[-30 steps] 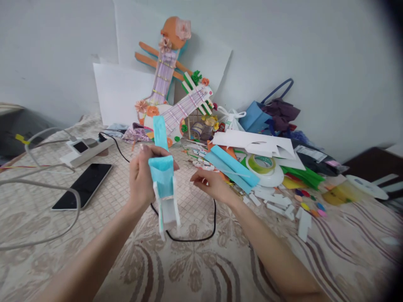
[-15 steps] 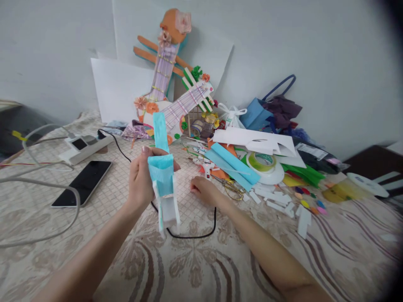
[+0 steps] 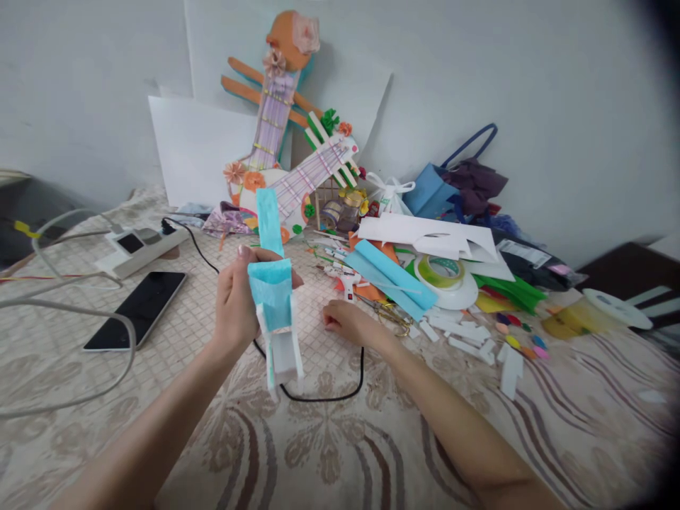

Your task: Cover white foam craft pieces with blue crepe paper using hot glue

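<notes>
My left hand [image 3: 235, 301] is closed around a white craft piece [image 3: 284, 354] with narrow side walls, held up over the table. Light blue crepe paper [image 3: 270, 283] covers its upper part, and a blue strip stands up behind. My right hand [image 3: 350, 322] rests on the tablecloth to the right, its fingers curled in with nothing showing in them. Just beyond it lies a small white glue gun [image 3: 349, 285]. A pair of scissors with gold handles [image 3: 396, 322] is beside that hand. A black cord [image 3: 329, 400] loops across the cloth below both hands.
Two decorated guitar-shaped crafts [image 3: 311, 173] lean at the back. Folded blue paper [image 3: 393, 280], a roll of tape [image 3: 440, 270] and white scraps [image 3: 467, 340] lie to the right. On the left are a phone [image 3: 137, 312], a power strip [image 3: 143, 251] and a grey cable [image 3: 130, 340].
The view has shifted very slightly. Both hands and the craft piece keep practically the same pose.
</notes>
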`<control>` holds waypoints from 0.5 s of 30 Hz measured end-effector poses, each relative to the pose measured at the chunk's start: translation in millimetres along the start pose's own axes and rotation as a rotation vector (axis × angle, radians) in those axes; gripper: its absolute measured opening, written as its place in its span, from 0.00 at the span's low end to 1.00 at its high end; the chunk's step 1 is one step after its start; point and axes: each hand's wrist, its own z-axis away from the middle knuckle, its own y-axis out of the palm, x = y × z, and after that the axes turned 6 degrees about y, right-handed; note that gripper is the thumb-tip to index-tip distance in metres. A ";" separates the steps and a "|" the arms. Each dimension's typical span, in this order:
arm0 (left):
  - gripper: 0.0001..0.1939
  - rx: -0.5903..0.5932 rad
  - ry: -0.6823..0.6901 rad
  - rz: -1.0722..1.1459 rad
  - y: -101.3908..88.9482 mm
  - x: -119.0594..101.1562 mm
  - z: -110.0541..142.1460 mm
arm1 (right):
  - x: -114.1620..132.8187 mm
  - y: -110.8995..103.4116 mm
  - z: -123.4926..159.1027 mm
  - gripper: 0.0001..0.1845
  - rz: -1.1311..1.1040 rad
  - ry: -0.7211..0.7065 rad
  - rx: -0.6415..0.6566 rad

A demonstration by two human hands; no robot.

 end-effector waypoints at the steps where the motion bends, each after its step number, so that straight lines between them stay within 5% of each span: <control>1: 0.32 0.003 0.001 -0.001 -0.2 -0.1 0.0 | 0.1 0.1 -0.4 0.13 -0.014 -0.004 -0.019; 11: 0.30 -0.001 -0.024 0.071 -4.6 1.6 1.0 | 7.1 -38.6 -7.4 0.04 -0.184 -0.014 -0.436; 15: 0.29 0.001 -0.022 0.071 -2.5 0.1 0.8 | 13.1 -45.1 -21.7 0.12 -0.176 -0.009 -0.555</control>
